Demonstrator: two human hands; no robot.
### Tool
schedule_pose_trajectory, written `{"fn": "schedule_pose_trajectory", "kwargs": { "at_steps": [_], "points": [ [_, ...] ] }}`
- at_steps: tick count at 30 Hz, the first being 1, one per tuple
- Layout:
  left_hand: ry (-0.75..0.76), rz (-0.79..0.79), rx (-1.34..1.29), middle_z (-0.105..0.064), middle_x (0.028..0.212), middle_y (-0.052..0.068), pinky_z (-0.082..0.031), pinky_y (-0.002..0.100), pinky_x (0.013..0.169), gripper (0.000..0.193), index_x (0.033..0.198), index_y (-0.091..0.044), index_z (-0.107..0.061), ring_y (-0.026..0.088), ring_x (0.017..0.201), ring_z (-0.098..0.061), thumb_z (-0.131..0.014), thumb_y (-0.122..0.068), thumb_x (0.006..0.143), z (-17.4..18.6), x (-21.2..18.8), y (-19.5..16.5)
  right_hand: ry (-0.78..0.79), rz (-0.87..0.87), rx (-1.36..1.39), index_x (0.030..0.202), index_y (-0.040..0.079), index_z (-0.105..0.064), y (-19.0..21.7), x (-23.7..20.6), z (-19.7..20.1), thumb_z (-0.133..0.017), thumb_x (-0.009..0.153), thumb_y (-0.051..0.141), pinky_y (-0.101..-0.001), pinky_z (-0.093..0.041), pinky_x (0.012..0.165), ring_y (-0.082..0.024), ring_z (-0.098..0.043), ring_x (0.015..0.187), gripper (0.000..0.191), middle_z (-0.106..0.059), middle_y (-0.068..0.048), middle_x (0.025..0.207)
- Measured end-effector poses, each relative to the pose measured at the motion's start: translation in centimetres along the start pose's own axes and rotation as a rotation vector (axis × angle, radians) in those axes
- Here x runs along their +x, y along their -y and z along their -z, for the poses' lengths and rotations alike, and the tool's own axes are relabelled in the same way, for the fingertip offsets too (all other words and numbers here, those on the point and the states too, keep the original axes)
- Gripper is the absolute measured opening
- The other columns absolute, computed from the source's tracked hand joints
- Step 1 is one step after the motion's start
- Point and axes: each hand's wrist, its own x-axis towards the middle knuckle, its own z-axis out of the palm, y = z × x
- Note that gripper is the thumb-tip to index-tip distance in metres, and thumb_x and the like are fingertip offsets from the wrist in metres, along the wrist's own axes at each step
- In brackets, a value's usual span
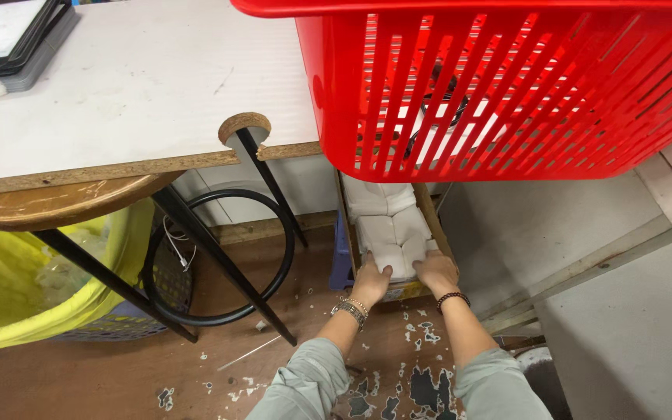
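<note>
Both of my hands reach down to a narrow wooden box (pixel 435 219) on the floor, packed with white foam pieces (pixel 386 225). My left hand (pixel 370 281) grips the near end of the foam on its left side. On the right side, my right hand (pixel 436 271) holds the same near end. I wear bracelets on both wrists and grey sleeves. A big red slotted plastic basket (pixel 507 85) hangs over the box and hides its far part.
A white tabletop (pixel 134 78) with a chipboard edge lies at upper left, with a dark tablet and grey tray (pixel 9 39) at its corner. A wooden stool with black legs (pixel 196 241) and a yellow bag (pixel 33 288) stand left. White panels (pixel 624 311) lie right.
</note>
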Motion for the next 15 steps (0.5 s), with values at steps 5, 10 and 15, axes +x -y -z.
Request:
{"fn": "schedule_pose_trajectory", "kwargs": {
  "at_steps": [5, 10, 15],
  "points": [
    [-0.128, 0.005, -0.211, -0.058, 0.136, 0.029, -0.048, 0.041, 0.110, 0.076, 0.160, -0.003, -0.025, 0.040, 0.125, -0.062, -0.055, -0.030, 0.095, 1.7, -1.2, 0.0, -0.179, 0.250, 0.495, 0.138, 0.003, -0.061, -1.8, -1.4, 0.9, -0.071, 0.089, 0.038, -0.0387, -0.049, 0.103, -0.033, -0.065, 0.124, 0.061, -0.067, -0.020, 0.132],
    [-0.388, -0.141, -0.326, -0.058, 0.142, 0.027, -0.043, 0.042, 0.110, 0.085, 0.145, 0.003, -0.049, 0.037, 0.132, -0.057, -0.074, -0.052, 0.086, 5.8, -3.2, -0.6, -0.098, 0.313, 0.659, 0.133, -0.001, -0.065, -3.0, -3.7, 4.4, -0.072, 0.086, 0.036, -0.0356, -0.045, 0.104, -0.029, -0.060, 0.126, 0.060, -0.061, -0.018, 0.137],
    [0.172, 0.089, -0.408, -0.065, 0.140, 0.020, -0.044, 0.038, 0.109, 0.092, 0.142, -0.001, -0.060, 0.028, 0.126, -0.064, -0.067, -0.070, 0.081, 11.6, -5.7, -3.3, 0.050, 0.409, 0.604, 0.137, -0.005, -0.056, -2.6, -7.0, 7.0, -0.073, 0.086, 0.034, -0.0340, -0.044, 0.103, -0.024, -0.057, 0.127, 0.067, -0.059, -0.014, 0.138]
  ]
}}
